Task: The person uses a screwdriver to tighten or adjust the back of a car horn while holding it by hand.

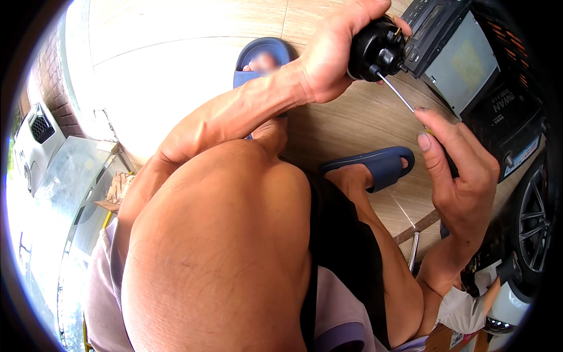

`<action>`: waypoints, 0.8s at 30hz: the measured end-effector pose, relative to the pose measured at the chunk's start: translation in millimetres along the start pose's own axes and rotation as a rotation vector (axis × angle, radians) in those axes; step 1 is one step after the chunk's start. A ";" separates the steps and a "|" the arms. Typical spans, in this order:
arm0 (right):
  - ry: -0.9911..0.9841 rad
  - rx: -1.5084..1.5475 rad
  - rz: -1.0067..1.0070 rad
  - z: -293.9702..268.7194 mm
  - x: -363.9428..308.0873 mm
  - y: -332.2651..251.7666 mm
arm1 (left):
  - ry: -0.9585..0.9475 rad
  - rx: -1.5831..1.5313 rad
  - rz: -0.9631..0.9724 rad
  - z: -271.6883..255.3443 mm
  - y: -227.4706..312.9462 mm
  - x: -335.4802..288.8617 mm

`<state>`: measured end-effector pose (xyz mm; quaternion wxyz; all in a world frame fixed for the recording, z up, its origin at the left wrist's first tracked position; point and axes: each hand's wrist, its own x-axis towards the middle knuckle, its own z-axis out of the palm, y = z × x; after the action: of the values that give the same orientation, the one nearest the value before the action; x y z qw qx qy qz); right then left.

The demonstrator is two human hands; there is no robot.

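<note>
My left hand (331,50) is closed around a black, rounded device (378,50) with a domed housing and small metal terminals, perhaps a motor or horn; its exact kind is unclear. The device is held up off the floor at the top centre. In my right hand (466,161) is a screwdriver (399,95), its dark handle mostly covered by my fingers and palm. The thin metal shaft slants up and left, and its tip meets the black fitting on the device's near side. Whether the tip sits in a screw cannot be made out.
Black and grey electronic units (460,64) lie at the upper right, beside a black box-shaped battery (504,111). A spoked wheel (533,214) stands at the right edge. Blue slippers (384,167) are on my feet on the wood-look floor (328,126). Glass panels (70,182) are at the left.
</note>
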<state>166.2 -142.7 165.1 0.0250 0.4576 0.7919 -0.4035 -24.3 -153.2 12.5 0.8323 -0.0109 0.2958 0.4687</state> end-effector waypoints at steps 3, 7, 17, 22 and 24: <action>-0.025 0.018 0.022 3.0 0.0 -5.2 | 0.049 0.131 0.055 2.4 -2.0 -7.3; -0.009 0.160 0.058 20.1 -3.4 -4.1 | 0.164 0.185 0.058 4.3 -6.6 -18.5; -0.063 0.456 0.236 61.5 -14.5 -6.7 | 0.164 0.108 -0.044 -38.8 -32.0 -48.9; -0.258 0.526 0.389 95.0 -12.9 4.1 | 0.160 0.083 -0.188 -80.6 -58.4 -61.1; -0.231 0.525 0.339 108.5 -5.5 0.3 | 0.228 -0.004 -0.189 -91.7 -57.4 -69.3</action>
<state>133.9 -218.3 94.1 0.0627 0.5251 0.5655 -0.6329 -50.1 -266.1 -43.2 0.8338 -0.0933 0.3850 0.3845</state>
